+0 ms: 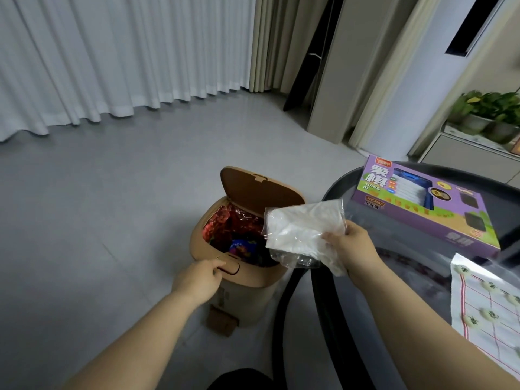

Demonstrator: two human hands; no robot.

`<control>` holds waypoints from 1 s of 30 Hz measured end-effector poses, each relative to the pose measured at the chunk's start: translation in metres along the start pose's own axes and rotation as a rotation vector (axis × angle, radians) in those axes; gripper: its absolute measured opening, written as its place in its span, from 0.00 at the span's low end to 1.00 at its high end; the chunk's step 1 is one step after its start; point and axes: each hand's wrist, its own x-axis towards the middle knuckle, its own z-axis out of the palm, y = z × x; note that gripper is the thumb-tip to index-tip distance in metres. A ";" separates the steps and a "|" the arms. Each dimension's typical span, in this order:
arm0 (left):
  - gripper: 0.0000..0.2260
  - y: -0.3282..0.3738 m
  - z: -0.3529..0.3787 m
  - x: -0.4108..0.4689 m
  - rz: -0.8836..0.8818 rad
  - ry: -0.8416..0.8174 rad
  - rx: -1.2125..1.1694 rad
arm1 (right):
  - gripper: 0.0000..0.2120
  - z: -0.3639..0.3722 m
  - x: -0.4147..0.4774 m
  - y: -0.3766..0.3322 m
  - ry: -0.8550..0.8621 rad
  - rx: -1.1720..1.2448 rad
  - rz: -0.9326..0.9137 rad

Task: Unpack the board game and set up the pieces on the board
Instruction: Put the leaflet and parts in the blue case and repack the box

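My right hand (pixel 350 247) grips a crumpled clear plastic bag with white wrapping (pixel 302 230), held over the right rim of a tan trash bin (pixel 247 277). The bin's lid (pixel 253 187) stands open, and red and dark rubbish shows inside. My left hand (pixel 201 277) presses the push button on the bin's front edge with curled fingers. The purple game box (pixel 422 204) lies on the dark round table (pixel 346 181) to the right. A white paper board (pixel 478 299) with red lines and several pale round pieces lies at the table's near right.
Grey tiled floor spreads to the left, bounded by white curtains (pixel 112 66) at the back. A white pillar-like unit (pixel 408 80) and potted plants (pixel 489 111) on a low cabinet stand at the back right. A dark curved tube (pixel 284 305) runs beside the table.
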 end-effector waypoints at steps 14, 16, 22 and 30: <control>0.16 0.033 -0.040 0.034 -0.202 0.085 -1.068 | 0.20 0.055 0.024 -0.013 -0.196 -0.321 -0.137; 0.12 0.028 -0.041 0.051 -0.189 0.227 -0.812 | 0.19 0.045 0.030 -0.013 -0.098 -0.495 -0.306; 0.15 0.044 -0.017 0.094 -0.084 0.160 -0.231 | 0.20 0.020 0.042 0.010 -0.062 -0.887 -0.452; 0.34 0.030 0.011 0.104 -0.115 0.077 -0.316 | 0.23 0.019 0.050 0.017 -0.072 -0.810 -0.455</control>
